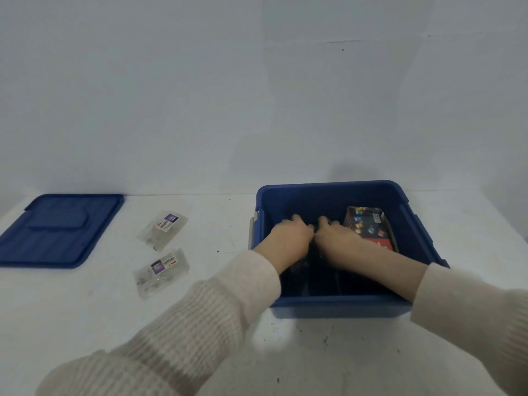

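Left hand point(290, 235) beside right hand point(338, 238) deep in bin point(337, 307), grip lost in dark, box point(368, 227) crowding right wall

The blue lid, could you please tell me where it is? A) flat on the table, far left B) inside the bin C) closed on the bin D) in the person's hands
A: the blue lid lies flat on the table, apart from the open blue bin.

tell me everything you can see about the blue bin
The bin is a rectangular tub, seemingly blue plastic, with a rolled rim and a grey latch on its left side. It stands upright and open on the table, right of its lid. The left hand and right hand reach inside, beside a dark printed box by the right wall.
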{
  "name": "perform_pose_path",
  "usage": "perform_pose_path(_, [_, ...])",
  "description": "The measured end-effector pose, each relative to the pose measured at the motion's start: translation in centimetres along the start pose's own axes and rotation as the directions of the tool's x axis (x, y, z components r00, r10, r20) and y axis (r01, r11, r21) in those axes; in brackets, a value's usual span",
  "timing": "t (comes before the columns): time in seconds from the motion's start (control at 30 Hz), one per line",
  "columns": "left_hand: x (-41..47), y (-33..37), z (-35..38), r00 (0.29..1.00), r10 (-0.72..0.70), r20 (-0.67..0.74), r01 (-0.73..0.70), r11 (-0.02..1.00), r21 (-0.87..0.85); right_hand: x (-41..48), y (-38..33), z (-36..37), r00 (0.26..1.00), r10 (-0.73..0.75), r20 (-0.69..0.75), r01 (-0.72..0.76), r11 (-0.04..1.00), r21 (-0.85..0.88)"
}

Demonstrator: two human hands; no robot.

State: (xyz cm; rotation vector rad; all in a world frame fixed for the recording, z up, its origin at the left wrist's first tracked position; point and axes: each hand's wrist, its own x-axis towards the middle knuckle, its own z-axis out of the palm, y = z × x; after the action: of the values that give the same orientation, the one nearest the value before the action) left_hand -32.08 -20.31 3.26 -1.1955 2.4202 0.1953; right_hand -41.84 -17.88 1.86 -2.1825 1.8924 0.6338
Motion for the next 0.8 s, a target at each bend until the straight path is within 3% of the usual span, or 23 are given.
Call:
perform_pose_path(0.13, [0.0,-0.7,0.2,0.998,0.012,-0.065,-0.016,0.998,-0.062,0.0,0.2,-0.2,1.000,-0.016,-0.025,0.017,0.999,0.036])
perform_pose_path(0.3, [-0.5,-0.8,-0.5,1.000,-0.003,0.028,0.004,0.999,-0.048,-0.3,0.4,-1.2,0.998,-0.023,0.051,0.019,0.996,0.087])
perform_pose_path(0.37, [-1.1,-0.9,-1.3,1.000,0.017,-0.005,-0.017,0.996,-0.089,-0.9,0.5,-2.5,0.998,-0.029,0.061,0.020,0.990,0.142])
perform_pose_path(0.47, [-3.0,-3.0,-2.4,0.959,0.031,-0.281,-0.121,0.943,-0.311,-2.1,0.1,-5.3,0.995,0.001,-0.104,0.020,0.978,0.207])
perform_pose_path(0.53, [-5.0,-5.6,-2.4,0.863,-0.057,-0.502,-0.220,0.852,-0.475,-2.9,-1.1,-7.2,0.954,0.059,-0.294,0.037,0.949,0.312])
perform_pose_path(0.6, [-7.1,-8.7,-1.7,0.750,-0.215,-0.626,-0.256,0.778,-0.574,-3.7,-3.4,-9.2,0.881,0.102,-0.462,0.131,0.886,0.446])
perform_pose_path(0.67, [-8.6,-12.2,-0.2,0.720,-0.326,-0.613,-0.174,0.770,-0.614,-4.2,-6.7,-11.0,0.820,0.088,-0.565,0.243,0.841,0.483])
perform_pose_path(0.8, [-10.0,-18.3,5.1,0.903,-0.320,-0.288,0.125,0.835,-0.536,-2.7,-15.1,-12.5,0.763,0.007,-0.647,0.346,0.841,0.416])
